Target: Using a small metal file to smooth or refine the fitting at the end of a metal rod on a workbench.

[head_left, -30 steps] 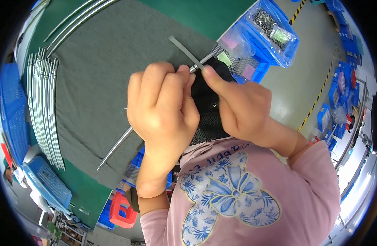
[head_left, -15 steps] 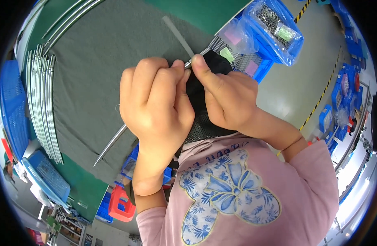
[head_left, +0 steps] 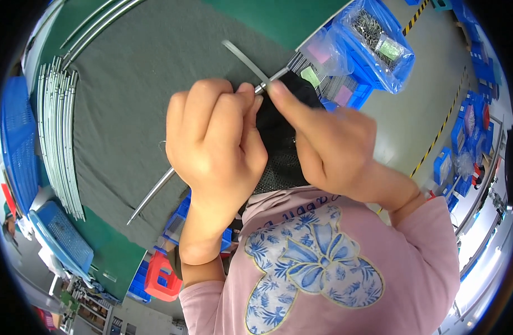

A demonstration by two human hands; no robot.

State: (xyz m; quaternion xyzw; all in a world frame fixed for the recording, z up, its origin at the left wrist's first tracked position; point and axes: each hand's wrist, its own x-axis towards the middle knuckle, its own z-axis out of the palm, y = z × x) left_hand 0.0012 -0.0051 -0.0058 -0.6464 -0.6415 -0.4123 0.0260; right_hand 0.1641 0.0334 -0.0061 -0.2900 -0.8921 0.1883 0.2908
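Observation:
A thin silvery metal rod point(head_left: 150, 196) slants from lower left to upper right in front of me. My left hand point(head_left: 214, 142) is closed around it, fingers curled; the rod shows again past the fingertips, with a ring-like joint there. A narrow, whitish translucent strip point(head_left: 245, 62) crosses the rod just past that joint, its free end curving toward the far left. My right hand point(head_left: 337, 148), slightly blurred, is closed with the thumb tip at the strip's near end, pinching it against the rod. The fingers under that thumb are hidden.
Dark grey cloth point(head_left: 128, 111) covers the green table. Many similar rods point(head_left: 58, 145) lie bundled at left. Blue bins point(head_left: 373, 44) with small metal parts and rods stand at upper right. Blue baskets point(head_left: 61, 234) and a red holder point(head_left: 162, 277) sit at lower left.
My right hand has shifted right and slightly toward me, its thumb moving off the joint. The strip's free end has dropped a little and bends more. My left hand has barely moved.

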